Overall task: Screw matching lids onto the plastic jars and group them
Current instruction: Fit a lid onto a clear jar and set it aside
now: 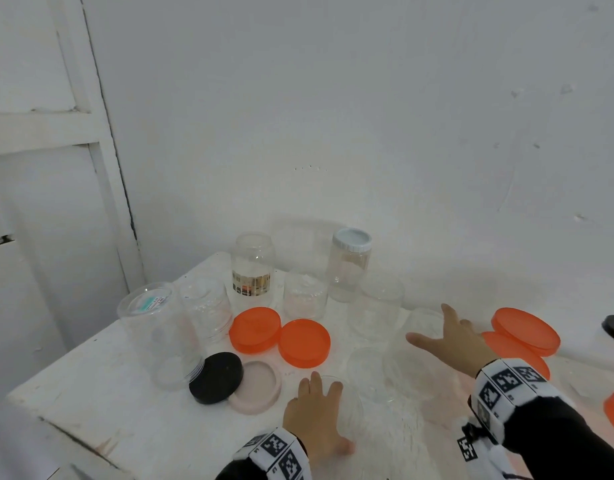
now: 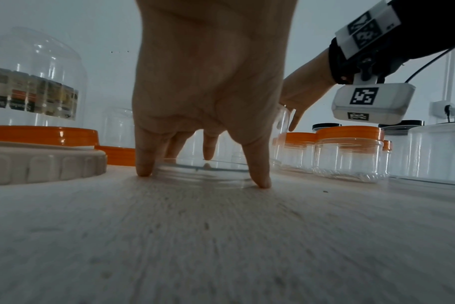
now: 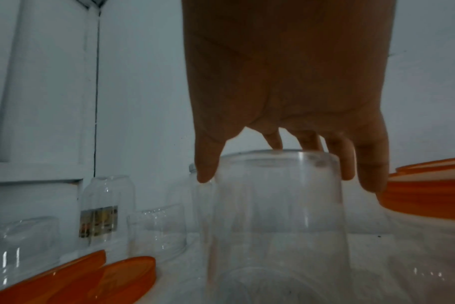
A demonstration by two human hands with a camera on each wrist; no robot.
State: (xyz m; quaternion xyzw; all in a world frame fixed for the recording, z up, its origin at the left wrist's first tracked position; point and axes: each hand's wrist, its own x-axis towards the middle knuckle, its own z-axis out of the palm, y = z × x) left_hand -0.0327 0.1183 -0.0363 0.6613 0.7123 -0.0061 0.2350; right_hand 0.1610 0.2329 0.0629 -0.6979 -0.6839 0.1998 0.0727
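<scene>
My left hand point(image 1: 316, 414) is at the table's front, bent down over a flat clear lid point(image 1: 354, 403). In the left wrist view the left hand point(image 2: 203, 176) grips that lid point(image 2: 185, 180) by its rim, with fingertips on either side touching the table. Further right, my right hand point(image 1: 451, 336) is spread over the top of a tall clear jar point(image 1: 420, 368). In the right wrist view the right hand point(image 3: 286, 174) holds this jar point(image 3: 278, 216), thumb down its left side and fingers over the far rim and right side.
Two orange lids point(image 1: 255, 329) point(image 1: 305, 342), a black lid point(image 1: 216, 377) and a pale pink lid point(image 1: 257, 386) lie left of my hands. Several clear jars stand behind, one labelled point(image 1: 253, 268), one white-capped point(image 1: 350, 265). More orange lids point(image 1: 523, 330) are stacked at the right. Orange-capped jars point(image 2: 348, 152) stand together.
</scene>
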